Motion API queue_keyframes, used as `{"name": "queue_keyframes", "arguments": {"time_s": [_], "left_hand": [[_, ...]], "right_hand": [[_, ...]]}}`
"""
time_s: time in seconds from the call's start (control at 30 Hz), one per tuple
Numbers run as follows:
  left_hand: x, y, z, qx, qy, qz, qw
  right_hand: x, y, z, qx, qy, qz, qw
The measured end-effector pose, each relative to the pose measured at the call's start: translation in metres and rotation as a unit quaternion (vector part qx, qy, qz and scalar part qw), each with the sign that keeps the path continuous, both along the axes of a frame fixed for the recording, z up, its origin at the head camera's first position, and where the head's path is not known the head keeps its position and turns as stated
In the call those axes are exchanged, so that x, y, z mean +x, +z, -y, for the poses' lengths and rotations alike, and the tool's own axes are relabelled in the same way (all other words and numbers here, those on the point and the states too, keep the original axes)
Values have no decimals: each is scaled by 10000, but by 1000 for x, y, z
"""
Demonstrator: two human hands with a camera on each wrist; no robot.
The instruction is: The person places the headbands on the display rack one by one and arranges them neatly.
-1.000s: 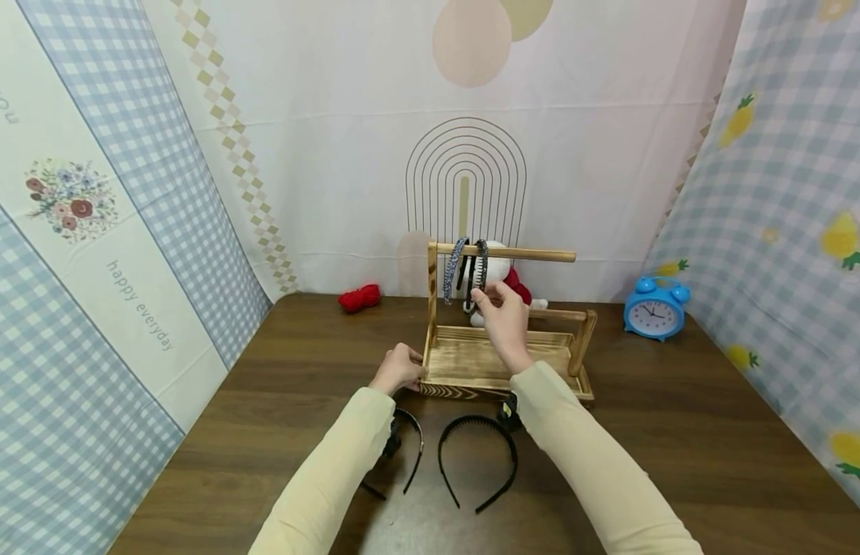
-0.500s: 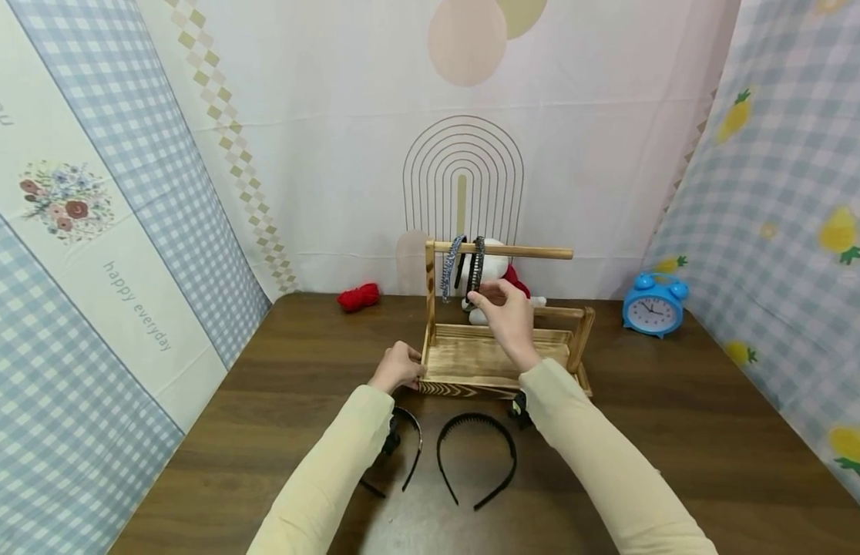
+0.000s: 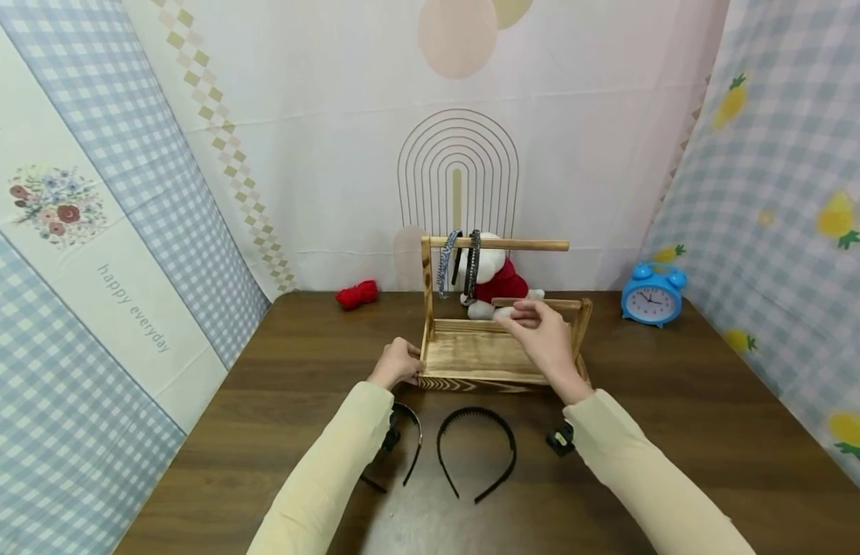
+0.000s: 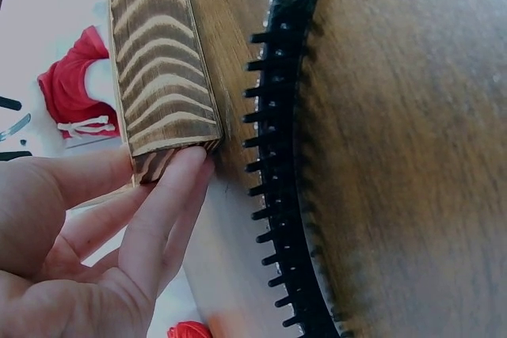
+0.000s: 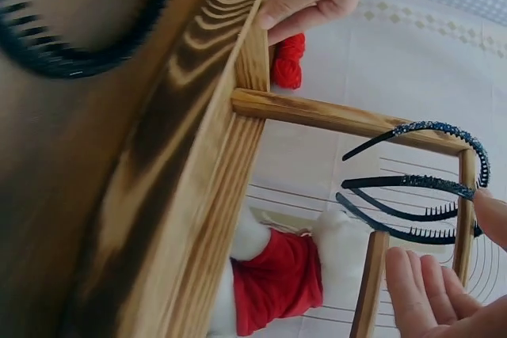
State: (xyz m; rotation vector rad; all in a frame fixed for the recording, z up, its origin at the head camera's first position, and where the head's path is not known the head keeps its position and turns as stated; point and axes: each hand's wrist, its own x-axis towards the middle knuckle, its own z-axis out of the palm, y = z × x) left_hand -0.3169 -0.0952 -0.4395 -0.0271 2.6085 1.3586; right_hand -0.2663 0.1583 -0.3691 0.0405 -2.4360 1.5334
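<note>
My left hand (image 3: 395, 362) grips the left front corner of a wooden rack (image 3: 478, 385), thumb and fingertips pinching the tray's end (image 4: 170, 77). From the rack's upper bar (image 3: 527, 244) hang a blue-patterned headband (image 3: 443, 270) and black toothed headbands (image 5: 412, 182), side by side near the post. My right hand (image 3: 539, 337) hovers over the tray's right half, thumb apart from relaxed fingers (image 5: 408, 286), nothing between them. On the table in front of the rack lies a black toothed headband (image 3: 475, 410). Another black headband (image 3: 418, 443) lies partly behind my left sleeve.
A white plush toy in red clothing (image 3: 506, 281) sits behind the rack. Red yarn (image 3: 357, 294) lies at the back left, and a blue alarm clock (image 3: 652, 297) stands at the back right. A lower wooden bar (image 3: 565, 304) crosses the rack's right side.
My right hand has let go of the black headband on the upper bar and moved right and down. That headband now hangs free. My left hand keeps its hold on the rack.
</note>
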Motion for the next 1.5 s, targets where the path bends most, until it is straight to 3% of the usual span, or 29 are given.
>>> {"name": "queue_keyframes", "arguments": {"time_s": [0.3,0.63,0.73,0.9,1.1,1.27,1.37,1.5], "left_hand": [[-2,3,1,-29,-50,-118,9999],[1,0,0,-43,-70,-92,9999],[1,0,0,-21,-40,-119,9999],[0,1,0,20,-16,-99,9999],[0,1,-1,-29,-37,-68,10000],[0,0,-1,-98,-52,-70,9999],[1,0,-1,-98,-68,-94,9999],[2,1,-2,-75,-94,-141,9998]], "right_hand": [[38,-21,-21,754,719,1075,9887],[83,-61,-13,1167,1225,2529,9526],[89,-68,-9,1254,1305,2679,9463],[90,-76,-6,1301,1251,2558,9497],[90,-79,-8,959,1119,2563,9553],[90,-78,-13,309,1147,2709,9552],[89,-78,-17,-154,1390,2873,9476],[86,-77,-26,-764,1838,3179,9270]]}}
